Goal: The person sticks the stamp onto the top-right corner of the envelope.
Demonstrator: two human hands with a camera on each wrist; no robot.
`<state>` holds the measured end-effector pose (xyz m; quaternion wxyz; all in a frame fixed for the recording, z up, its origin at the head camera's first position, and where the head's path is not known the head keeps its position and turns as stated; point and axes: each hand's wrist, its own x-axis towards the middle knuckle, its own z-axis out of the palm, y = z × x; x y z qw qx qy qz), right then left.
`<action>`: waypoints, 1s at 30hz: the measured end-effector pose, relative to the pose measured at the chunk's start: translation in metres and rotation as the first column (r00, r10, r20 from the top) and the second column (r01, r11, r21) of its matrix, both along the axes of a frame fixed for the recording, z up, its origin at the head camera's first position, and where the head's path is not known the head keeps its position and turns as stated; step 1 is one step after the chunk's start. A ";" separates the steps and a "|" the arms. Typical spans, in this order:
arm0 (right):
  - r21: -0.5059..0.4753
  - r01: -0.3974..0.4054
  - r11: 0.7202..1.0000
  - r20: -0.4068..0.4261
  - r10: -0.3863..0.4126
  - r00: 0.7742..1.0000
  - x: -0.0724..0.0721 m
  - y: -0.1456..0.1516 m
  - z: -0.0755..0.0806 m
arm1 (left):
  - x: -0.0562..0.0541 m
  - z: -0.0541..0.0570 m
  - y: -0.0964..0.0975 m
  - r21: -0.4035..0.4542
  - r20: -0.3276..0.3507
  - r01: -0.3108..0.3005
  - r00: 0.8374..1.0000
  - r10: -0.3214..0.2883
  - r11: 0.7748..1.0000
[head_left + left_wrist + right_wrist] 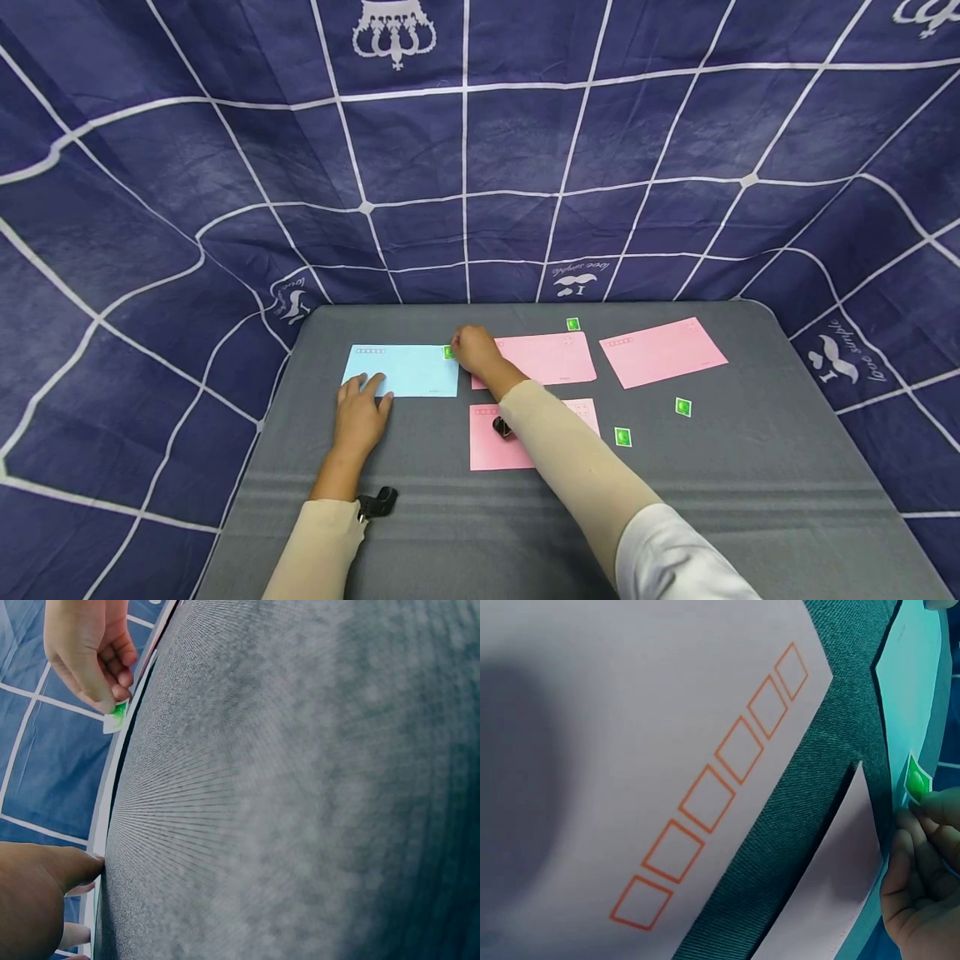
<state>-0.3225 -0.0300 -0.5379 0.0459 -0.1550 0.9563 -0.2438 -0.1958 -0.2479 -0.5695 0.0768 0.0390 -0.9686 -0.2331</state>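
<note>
A light blue envelope (397,373) lies flat at the left of the table. My left hand (362,421) rests its spread fingertips on the envelope's lower left part. Over the envelope's top right corner, my right hand (476,350) pinches a small green stamp (448,352) between thumb and fingers. In the right wrist view the stamp (917,780) stands tilted at the fingertips, close over the blue paper. The left wrist view shows the same stamp (116,716) below the right fingers, with the left thumb at the envelope's near edge.
Beside the blue envelope lies a pink envelope (555,358), partly behind my right hand. Another pink envelope (663,352) is farther right, and a third pink envelope (491,454) lies nearer, under my right forearm. Loose green stamps (682,407) lie around them. A blue cloth (510,225) hangs behind.
</note>
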 end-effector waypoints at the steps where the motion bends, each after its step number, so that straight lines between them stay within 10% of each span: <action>1: 0.004 0.004 1.000 -0.001 -0.004 1.000 0.000 0.000 -0.001 | 0.000 0.000 0.000 -0.001 0.005 -0.001 1.000 0.001 1.000; 30: 0.051 0.034 0.998 -0.012 -0.034 0.999 0.002 0.001 -0.005 | 0.002 0.000 0.000 -0.002 -0.048 0.002 0.999 -0.002 1.000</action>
